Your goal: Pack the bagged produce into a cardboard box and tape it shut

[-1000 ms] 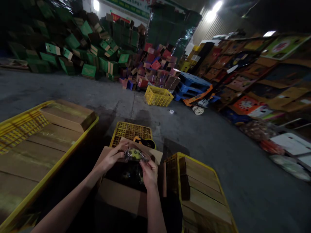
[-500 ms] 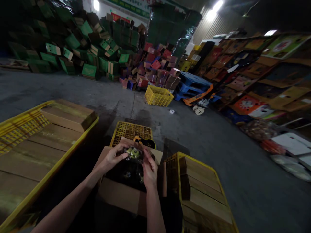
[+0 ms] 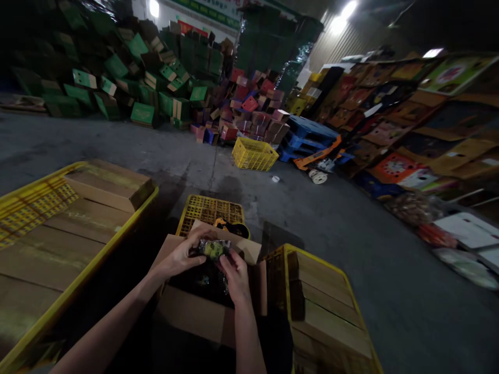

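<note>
A small green item in a clear plastic wrapper is held between my two hands; its exact kind is too dim to make out. My left hand pinches its left end, thumb below and fingers above. At the other end my right hand grips the wrapper with thumb and fingers. Both are over an open cardboard box with its flaps folded outward. Inside the box it is dark, with some shiny clear plastic showing.
Left stands a large yellow crate of closed cardboard boxes; another yellow crate of boxes is at right. Behind my box, an upturned yellow crate bears a tape dispenser. Farther off are a yellow basket, blue pallets and heaped cartons.
The wrapped green item has turned slightly and sits a little lower. My right hand has shifted left, its thumb now against the wrapper.
</note>
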A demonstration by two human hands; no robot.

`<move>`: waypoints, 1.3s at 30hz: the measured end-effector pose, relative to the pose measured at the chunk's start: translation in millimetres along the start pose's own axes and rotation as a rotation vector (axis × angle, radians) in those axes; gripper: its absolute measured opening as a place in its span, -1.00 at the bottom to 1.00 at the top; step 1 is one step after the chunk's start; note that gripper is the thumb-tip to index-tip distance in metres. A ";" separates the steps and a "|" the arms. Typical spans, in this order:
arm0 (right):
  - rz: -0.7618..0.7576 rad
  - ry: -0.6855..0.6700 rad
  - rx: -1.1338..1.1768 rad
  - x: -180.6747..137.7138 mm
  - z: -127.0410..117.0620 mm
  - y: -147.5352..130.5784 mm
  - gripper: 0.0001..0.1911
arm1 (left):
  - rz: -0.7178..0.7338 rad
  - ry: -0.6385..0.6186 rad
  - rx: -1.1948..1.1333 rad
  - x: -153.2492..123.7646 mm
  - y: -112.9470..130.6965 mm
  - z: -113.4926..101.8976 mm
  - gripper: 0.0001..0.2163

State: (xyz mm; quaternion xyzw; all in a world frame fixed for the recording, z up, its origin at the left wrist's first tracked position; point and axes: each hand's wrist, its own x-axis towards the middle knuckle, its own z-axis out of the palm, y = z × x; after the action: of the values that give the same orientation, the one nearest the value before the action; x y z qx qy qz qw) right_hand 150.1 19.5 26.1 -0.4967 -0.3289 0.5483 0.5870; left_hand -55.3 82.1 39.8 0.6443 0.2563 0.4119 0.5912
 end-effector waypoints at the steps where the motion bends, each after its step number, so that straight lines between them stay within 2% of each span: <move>1: 0.001 0.007 0.000 0.1 0.1 0.2 -0.46 | 0.019 -0.020 0.009 0.8 1.4 -0.1 -0.33; 5: -0.011 0.050 -0.009 0.9 -1.1 3.1 -0.45 | 0.049 0.044 0.075 3.0 0.0 1.0 -0.46; 8: -0.019 0.132 -0.044 1.7 -4.6 7.9 -0.48 | -0.027 0.058 0.116 3.7 -7.3 2.4 -0.58; 10: -0.021 0.189 -0.078 2.3 -7.3 11.5 -0.49 | -0.085 0.042 0.106 4.1 -12.3 2.6 -0.61; 13: -0.039 0.231 -0.111 3.0 -9.7 13.8 -0.48 | -0.098 0.055 0.074 4.4 -16.9 1.9 -0.58; 19: -0.035 0.041 -0.092 2.6 -3.9 2.6 -0.50 | -0.046 0.041 0.076 3.1 -19.8 0.3 -0.59; 21: -0.027 0.020 -0.087 2.0 -1.6 0.1 -0.53 | -0.022 0.030 0.111 2.9 -19.2 0.4 -0.60; 26: -0.038 0.101 -0.020 1.7 -0.6 -0.8 -0.64 | 0.061 0.053 0.133 3.5 -11.1 1.5 -0.49; 30: -0.050 0.179 0.177 4.1 -1.1 -5.9 -0.69 | 0.062 0.048 -0.048 2.9 -10.2 2.2 -0.35; 33: -0.031 0.210 0.239 4.9 -0.7 -9.5 -0.66 | 0.001 0.068 -0.149 1.6 -15.5 2.0 -0.38; 39: 0.021 0.077 0.221 1.9 1.5 -10.6 -0.65 | -0.084 0.054 -0.059 1.0 -11.7 1.4 -0.61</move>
State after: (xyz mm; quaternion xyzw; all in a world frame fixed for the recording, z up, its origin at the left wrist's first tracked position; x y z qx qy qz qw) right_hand 152.4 22.7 36.2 -0.4532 -0.2383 0.5676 0.6446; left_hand -51.8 84.1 28.7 0.6038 0.2867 0.4116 0.6195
